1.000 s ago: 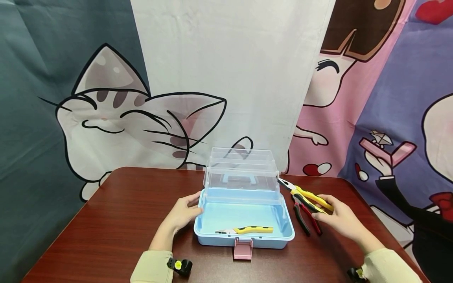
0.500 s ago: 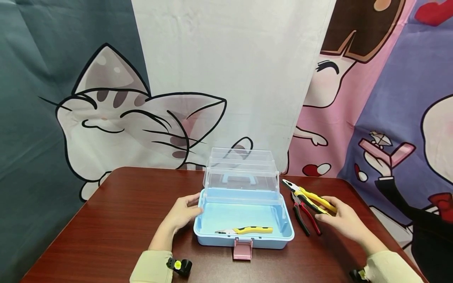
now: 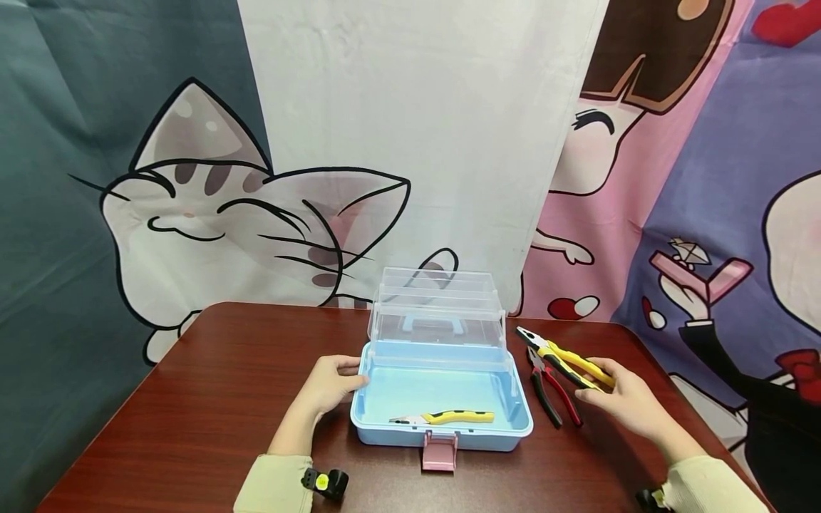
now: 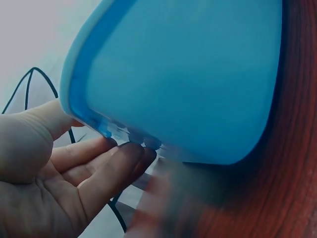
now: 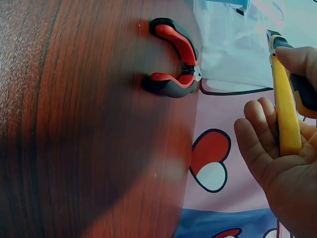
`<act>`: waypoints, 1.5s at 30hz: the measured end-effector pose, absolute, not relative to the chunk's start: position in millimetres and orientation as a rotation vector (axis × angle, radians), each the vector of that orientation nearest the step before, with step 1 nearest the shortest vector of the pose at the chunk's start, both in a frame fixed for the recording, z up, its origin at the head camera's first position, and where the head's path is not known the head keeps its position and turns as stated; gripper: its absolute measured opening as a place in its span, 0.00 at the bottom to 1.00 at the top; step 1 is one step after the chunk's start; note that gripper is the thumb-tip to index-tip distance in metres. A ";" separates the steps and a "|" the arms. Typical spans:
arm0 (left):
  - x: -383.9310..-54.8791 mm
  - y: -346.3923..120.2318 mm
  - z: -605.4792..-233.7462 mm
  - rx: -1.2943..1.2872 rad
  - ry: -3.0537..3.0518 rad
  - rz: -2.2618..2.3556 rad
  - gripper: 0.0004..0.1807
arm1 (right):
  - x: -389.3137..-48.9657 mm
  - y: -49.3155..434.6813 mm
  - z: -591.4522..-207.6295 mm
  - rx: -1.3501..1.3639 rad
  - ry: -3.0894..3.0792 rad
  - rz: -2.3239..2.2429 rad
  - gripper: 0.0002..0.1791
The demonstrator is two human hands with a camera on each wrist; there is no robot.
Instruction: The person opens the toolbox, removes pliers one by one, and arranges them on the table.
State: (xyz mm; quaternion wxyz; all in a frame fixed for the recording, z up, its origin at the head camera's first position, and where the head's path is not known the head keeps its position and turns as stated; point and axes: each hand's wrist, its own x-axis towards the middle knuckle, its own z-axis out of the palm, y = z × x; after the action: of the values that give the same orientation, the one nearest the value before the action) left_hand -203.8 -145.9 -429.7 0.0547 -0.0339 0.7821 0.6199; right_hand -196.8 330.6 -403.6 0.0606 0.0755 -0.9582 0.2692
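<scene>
A light blue toolbox [image 3: 385, 434] stands on the table with its clear lid [image 3: 442, 285] raised and its pink latch [image 3: 440, 456] hanging down in front. My left hand [image 3: 326, 390] grips the left rim, thumb at the edge and fingers against the outer side [image 4: 198, 99]. Long-nose pliers [image 3: 458, 417] with a yellow handle lie inside, near the front wall. In my right hand [image 3: 625, 405] is a pair of yellow-and-black pliers [image 5: 286, 109], held by the handles with the jaws pointing away and left. Red-and-black pliers [image 3: 554, 392] rest just beyond the box's right side, partly beneath them in the head view.
The dark reddish wooden table [image 3: 192, 427] ends at a rounded back edge. Behind it hangs a printed cloth [image 3: 436, 142] with cartoon figures. Small black cameras [image 3: 326, 483] are strapped at both wrists.
My right hand has shifted slightly to the right with the yellow-and-black pliers, whose tips are now farther from the lid. My left hand and the toolbox have barely moved.
</scene>
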 end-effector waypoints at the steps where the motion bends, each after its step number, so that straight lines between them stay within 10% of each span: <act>1: -203.5 -145.3 -429.0 -0.112 2.380 1.874 0.21 | -196.8 331.1 -403.9 0.224 -2.902 0.811 0.33; 45: -203.2 -150.7 -430.2 -0.173 2.378 1.851 0.15 | -202.5 352.8 -415.2 0.120 -2.899 0.750 0.33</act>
State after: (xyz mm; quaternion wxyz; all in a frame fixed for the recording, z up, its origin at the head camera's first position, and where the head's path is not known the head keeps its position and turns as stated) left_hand -203.2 -150.7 -430.2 0.0617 -0.0571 0.7863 0.6121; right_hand -202.5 352.8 -415.2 0.0723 0.0400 -0.9648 0.2496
